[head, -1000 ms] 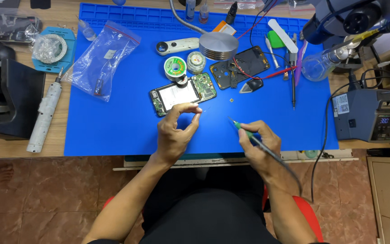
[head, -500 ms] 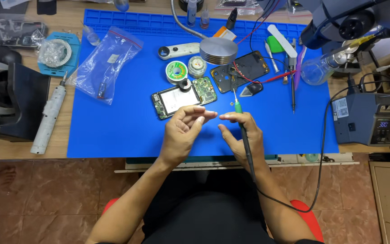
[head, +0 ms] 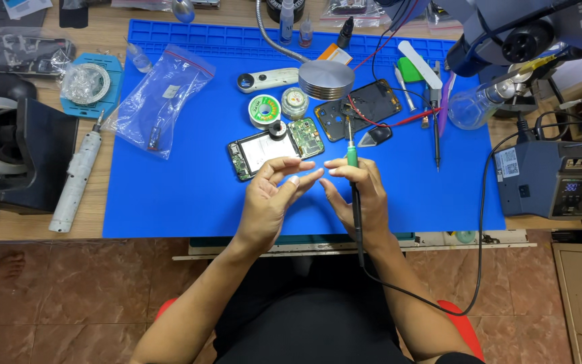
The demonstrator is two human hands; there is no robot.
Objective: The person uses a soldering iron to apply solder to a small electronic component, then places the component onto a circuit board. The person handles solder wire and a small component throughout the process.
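Note:
My right hand [head: 358, 195] grips a soldering iron [head: 352, 156] with a green collar, its tip pointing away toward a dark phone back frame [head: 365, 108]. My left hand [head: 274, 199] hovers just left of it, fingers apart, fingertips almost meeting those of the right hand; whether something tiny is pinched there I cannot tell. Just beyond the left hand lies an opened phone [head: 274, 147] with its circuit board showing, on the blue work mat [head: 170, 195]. The iron's black cable [head: 439, 296] runs down past my right arm.
A soldering station [head: 550, 178] stands at the right. A solder reel [head: 264, 110], a small tin [head: 295, 102], a round metal lamp base [head: 326, 79], a clear bag [head: 163, 101], tweezers [head: 436, 138] and a white electric screwdriver [head: 75, 180] lie around. A microscope [head: 527, 34] hangs top right.
The right hand swung the soldering iron from pointing left to pointing away, and came in beside the left hand. The left hand's fingers opened slightly.

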